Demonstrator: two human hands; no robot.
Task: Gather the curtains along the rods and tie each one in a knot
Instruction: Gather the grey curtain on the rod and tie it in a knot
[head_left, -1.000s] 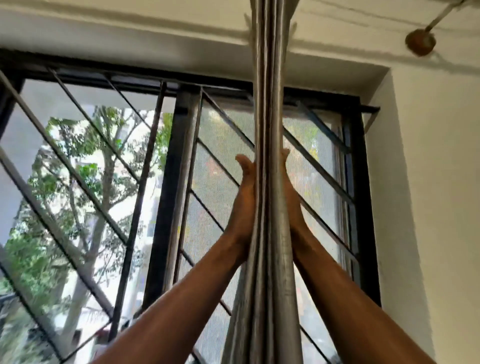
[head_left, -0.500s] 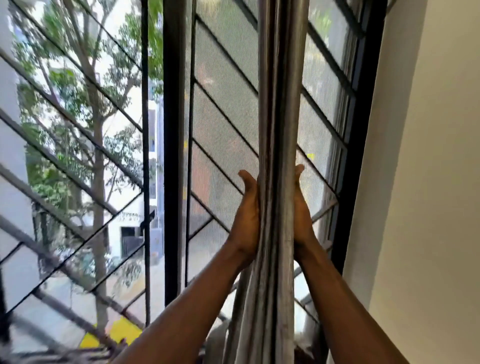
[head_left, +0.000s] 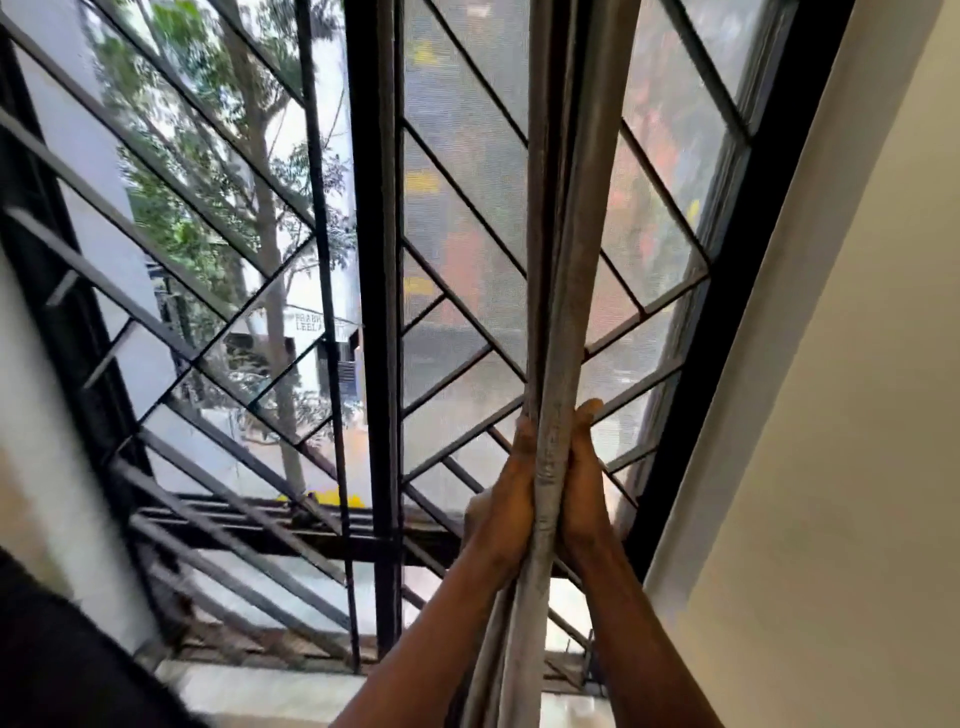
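A grey curtain (head_left: 569, 249) hangs gathered into one narrow bundle of folds in front of the right half of the window. My left hand (head_left: 506, 499) presses flat against the bundle's left side, fingers pointing up. My right hand (head_left: 584, 483) presses against its right side at the same height, thumb raised. The bundle is squeezed between both palms. Its lower part runs down between my forearms and out of the frame. The rod is out of view above.
Behind the curtain is a black window frame (head_left: 376, 312) with diagonal grille bars (head_left: 218, 332) and mesh panes. A cream wall (head_left: 831, 467) stands close on the right. The window sill (head_left: 270, 686) lies below.
My view has tilted down from the ceiling and rod to the lower window. Both hands have slid down the gathered curtain, still pressed on either side of it.
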